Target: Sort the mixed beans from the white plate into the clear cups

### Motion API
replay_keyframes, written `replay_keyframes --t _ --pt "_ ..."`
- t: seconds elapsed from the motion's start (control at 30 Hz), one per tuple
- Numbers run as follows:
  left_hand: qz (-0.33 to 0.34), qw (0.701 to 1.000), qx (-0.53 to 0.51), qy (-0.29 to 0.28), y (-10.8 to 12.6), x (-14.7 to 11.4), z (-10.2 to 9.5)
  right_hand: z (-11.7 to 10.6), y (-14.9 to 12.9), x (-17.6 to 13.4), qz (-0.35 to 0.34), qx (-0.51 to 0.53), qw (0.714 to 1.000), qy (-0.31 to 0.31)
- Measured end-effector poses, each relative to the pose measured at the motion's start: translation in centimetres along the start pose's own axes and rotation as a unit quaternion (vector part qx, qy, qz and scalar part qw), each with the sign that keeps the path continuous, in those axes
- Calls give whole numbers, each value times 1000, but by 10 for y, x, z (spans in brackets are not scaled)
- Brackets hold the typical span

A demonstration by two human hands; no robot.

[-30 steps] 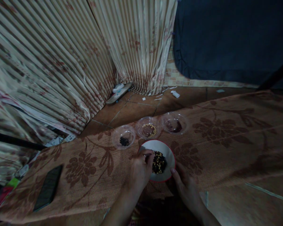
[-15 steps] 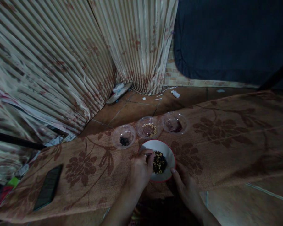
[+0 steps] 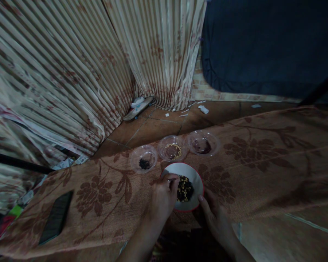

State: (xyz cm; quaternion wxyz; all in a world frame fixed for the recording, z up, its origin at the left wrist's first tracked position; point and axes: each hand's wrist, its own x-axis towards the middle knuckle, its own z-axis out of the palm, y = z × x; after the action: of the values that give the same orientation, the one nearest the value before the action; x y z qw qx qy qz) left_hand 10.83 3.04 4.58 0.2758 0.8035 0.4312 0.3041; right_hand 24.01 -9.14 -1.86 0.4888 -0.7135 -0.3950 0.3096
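Observation:
A white bowl with a red rim (image 3: 195, 178) stands in front of me on the cloth, holding a mix of dark and yellow beans (image 3: 185, 189). My left hand (image 3: 165, 193) is over the bowl's left side, thumb and forefinger pinched together at the edge of the beans; what sits in the pinch, if anything, is too small to name. My right hand (image 3: 211, 207) grips the bowl's lower right rim, thumb on top and the other fingers hidden beneath. Just beyond are three clear plastic bowls: one with black beans (image 3: 144, 163), one with yellow beans (image 3: 176, 151), one with dark red beans (image 3: 203, 145).
A brown flowered cloth (image 3: 248, 174) covers the long, narrow table. A dark phone (image 3: 56, 217) lies at its left end. Striped curtains (image 3: 158, 47) hang beyond, with a slipper (image 3: 138, 108) and white litter (image 3: 203, 109) on the tiled floor.
Almost nothing differs. Both hands and the bowl keep their places, with the left fingers still pinched at the beans.

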Motion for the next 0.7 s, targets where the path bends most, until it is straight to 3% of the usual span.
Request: replay_keyframes --t 0.3,0.53,0.7 --pt "-32 998 -40 42 6 8 -12 0 -3 0 -5 14 1000 -2" --pt "-13 995 -31 97 0 50 -27 2 5 1 -13 8 1000 27" --pt "-5 995 5 101 -11 71 -29 3 9 2 -27 5 999 33"
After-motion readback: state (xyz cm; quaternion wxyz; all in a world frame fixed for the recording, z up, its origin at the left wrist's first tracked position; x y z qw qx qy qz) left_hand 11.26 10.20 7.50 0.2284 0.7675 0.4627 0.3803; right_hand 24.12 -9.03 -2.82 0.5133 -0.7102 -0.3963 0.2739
